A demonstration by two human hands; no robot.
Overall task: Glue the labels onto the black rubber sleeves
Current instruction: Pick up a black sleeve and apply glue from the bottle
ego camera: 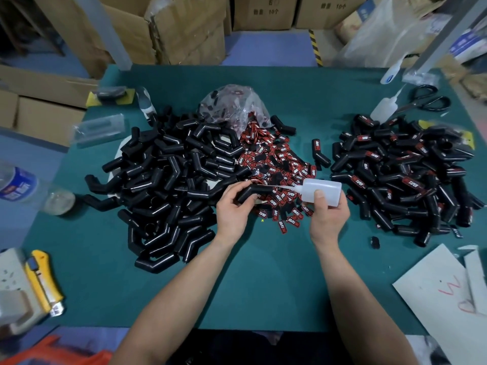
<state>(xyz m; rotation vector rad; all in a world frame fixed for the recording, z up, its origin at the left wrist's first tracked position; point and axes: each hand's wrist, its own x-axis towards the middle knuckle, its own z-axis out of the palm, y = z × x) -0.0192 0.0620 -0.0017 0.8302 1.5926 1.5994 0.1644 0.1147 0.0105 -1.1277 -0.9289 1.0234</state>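
Observation:
My left hand (233,209) grips a bent black rubber sleeve (259,191) over the table's middle. My right hand (328,214) holds a white squeeze glue bottle (320,192) on its side, its thin nozzle pointing left and touching the sleeve's top. Beneath and behind lies a heap of red-and-black labels (274,164) spilling from a clear plastic bag (234,106). A big pile of plain black sleeves (168,180) lies to the left. A pile of sleeves with labels on them (403,175) lies to the right.
On the green table (263,285): a second glue bottle (384,108) and scissors (427,100) at back right, white paper sheets (442,293) at front right, a yellow utility knife (44,280) at front left. A water bottle (15,185) stands at the left edge. Cardboard boxes (184,30) stand behind.

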